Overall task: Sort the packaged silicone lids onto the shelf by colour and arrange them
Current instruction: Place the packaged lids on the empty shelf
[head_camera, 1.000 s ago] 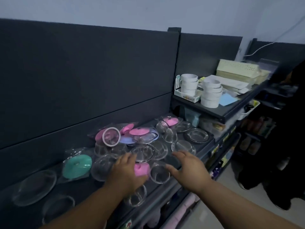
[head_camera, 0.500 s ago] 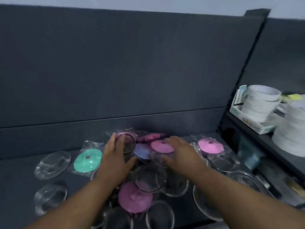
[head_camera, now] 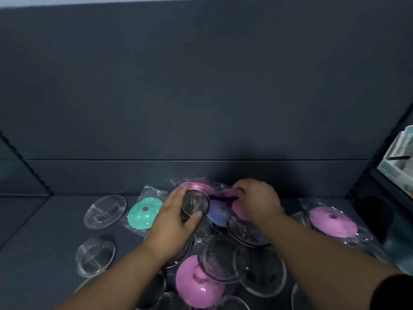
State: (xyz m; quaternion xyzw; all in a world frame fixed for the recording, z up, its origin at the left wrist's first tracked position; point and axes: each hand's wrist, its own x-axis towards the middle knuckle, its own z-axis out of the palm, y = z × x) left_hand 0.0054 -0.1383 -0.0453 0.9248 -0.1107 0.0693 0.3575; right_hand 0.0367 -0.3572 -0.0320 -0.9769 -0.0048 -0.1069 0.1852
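On the dark shelf (head_camera: 44, 242), right at the foot of the grey back panel (head_camera: 201, 86), both hands are in the pile. The left hand (head_camera: 172, 222) grips a small clear lid (head_camera: 195, 202), fingers over the top rim and thumb under it, lid tilted up toward the camera. The right hand (head_camera: 257, 200) is curled tight, pinching the crinkled wrapper of a dark pink lid (head_camera: 223, 194) at the back of the heap. A blue lid (head_camera: 218, 214) lies just beneath, between the two hands.

Around them, a teal lid (head_camera: 144, 213) in its clear bag sits just left of the left hand. Two clear lids (head_camera: 105, 211) (head_camera: 95, 256) lie apart farther left. One pink lid (head_camera: 333, 222) sits bagged well off to the right, another pink one (head_camera: 196, 285) lies near the front edge, half covered by a big clear lid (head_camera: 223, 258). More clear lids overlap under both forearms, crowding the middle. A white box (head_camera: 400, 157) peeks in at the right edge, blurred.
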